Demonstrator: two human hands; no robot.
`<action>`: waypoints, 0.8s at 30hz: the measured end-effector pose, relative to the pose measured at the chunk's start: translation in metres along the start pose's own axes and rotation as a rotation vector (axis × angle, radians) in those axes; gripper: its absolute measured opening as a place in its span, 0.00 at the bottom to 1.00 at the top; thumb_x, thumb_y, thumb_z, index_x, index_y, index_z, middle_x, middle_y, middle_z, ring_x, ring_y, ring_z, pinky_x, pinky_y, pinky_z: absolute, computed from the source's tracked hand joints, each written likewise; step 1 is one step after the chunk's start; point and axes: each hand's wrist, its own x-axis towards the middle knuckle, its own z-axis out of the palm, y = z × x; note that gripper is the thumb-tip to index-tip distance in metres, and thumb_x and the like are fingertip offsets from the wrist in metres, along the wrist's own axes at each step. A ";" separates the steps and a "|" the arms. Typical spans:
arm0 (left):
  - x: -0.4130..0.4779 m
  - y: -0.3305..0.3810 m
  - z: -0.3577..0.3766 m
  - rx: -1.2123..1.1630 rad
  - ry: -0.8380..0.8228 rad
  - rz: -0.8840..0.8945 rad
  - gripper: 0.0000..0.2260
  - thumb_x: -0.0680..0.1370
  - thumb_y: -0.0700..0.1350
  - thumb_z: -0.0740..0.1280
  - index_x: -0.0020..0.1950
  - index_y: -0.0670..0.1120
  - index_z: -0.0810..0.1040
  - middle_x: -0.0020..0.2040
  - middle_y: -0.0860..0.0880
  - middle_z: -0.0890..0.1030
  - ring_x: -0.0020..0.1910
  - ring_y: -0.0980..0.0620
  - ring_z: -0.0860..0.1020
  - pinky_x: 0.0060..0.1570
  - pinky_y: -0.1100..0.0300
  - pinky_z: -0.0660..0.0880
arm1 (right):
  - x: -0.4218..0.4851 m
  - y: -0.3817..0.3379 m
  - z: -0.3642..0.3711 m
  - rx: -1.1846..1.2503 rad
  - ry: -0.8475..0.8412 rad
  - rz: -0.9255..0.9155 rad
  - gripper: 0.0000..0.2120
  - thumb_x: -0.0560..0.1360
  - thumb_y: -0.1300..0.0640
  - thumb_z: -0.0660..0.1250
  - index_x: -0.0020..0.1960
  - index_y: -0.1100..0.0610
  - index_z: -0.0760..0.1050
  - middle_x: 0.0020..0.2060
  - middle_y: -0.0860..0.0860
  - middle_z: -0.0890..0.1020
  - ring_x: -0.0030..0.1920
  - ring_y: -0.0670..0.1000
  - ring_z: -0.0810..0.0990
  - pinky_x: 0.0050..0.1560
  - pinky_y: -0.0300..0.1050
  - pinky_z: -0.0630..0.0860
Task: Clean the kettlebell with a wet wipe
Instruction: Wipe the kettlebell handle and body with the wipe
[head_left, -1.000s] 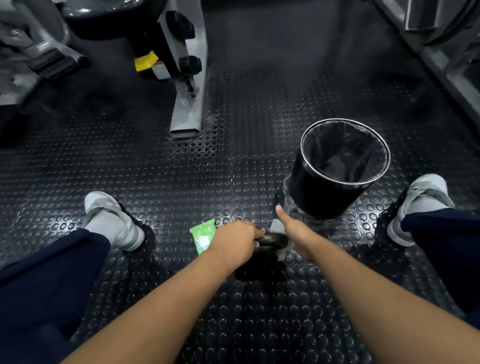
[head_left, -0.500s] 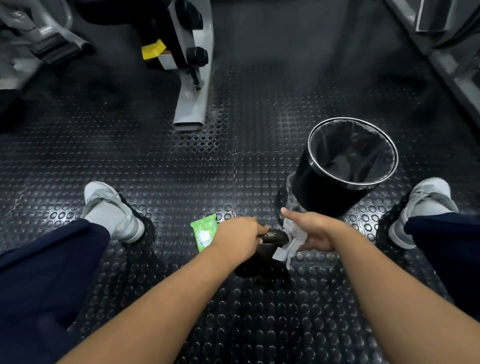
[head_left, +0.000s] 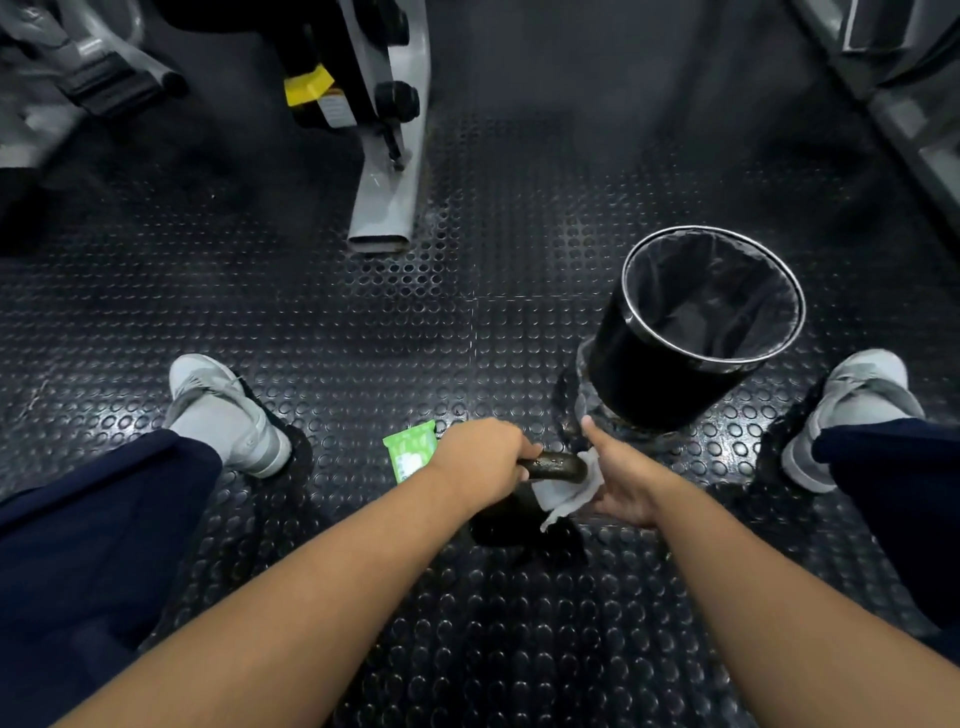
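Clamped round the handle of the kettlebell (head_left: 557, 466), which stands on the studded floor (head_left: 363, 338) between the feet, the left hand (head_left: 483, 457) steadies it while the right hand (head_left: 623, 480) cups the wet wipe (head_left: 571, 498) against the handle's right end. Heavy and rigid, it probably won't slide under rubbing; its dark body is barely discernible.

Kettlebell (head_left: 556, 464): only a stretch of the handle shows. One end sits under the gripping left hand (head_left: 483, 457). The body is black against the black floor (head_left: 311, 322), so its outline is unclear. Wet wipe (head_left: 571, 499): partly covered by the right hand (head_left: 626, 480) holding it. Green packet (head_left: 410, 452): right side is behind the left hand, and the print is too small to read. Exercise machine (head_left: 389, 171): cut off by the top edge.
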 end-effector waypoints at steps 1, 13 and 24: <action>-0.001 0.000 0.000 -0.002 0.001 -0.002 0.16 0.81 0.53 0.66 0.69 0.64 0.76 0.58 0.56 0.81 0.58 0.49 0.79 0.44 0.58 0.69 | 0.000 -0.006 0.000 -0.078 0.045 -0.016 0.41 0.79 0.27 0.54 0.69 0.63 0.76 0.57 0.61 0.86 0.60 0.61 0.84 0.67 0.59 0.77; -0.004 0.002 -0.006 -0.009 -0.022 -0.047 0.17 0.80 0.53 0.68 0.69 0.64 0.76 0.59 0.54 0.83 0.58 0.48 0.81 0.53 0.53 0.79 | 0.004 -0.002 0.020 -0.309 0.146 -0.104 0.40 0.78 0.27 0.57 0.65 0.62 0.76 0.51 0.61 0.87 0.44 0.62 0.86 0.48 0.52 0.78; -0.001 0.000 -0.004 -0.002 -0.042 -0.041 0.18 0.80 0.55 0.68 0.69 0.65 0.75 0.63 0.55 0.81 0.60 0.49 0.80 0.55 0.51 0.79 | -0.016 -0.026 0.024 -0.079 0.121 -0.065 0.28 0.80 0.29 0.54 0.56 0.54 0.73 0.52 0.58 0.84 0.52 0.61 0.84 0.66 0.64 0.77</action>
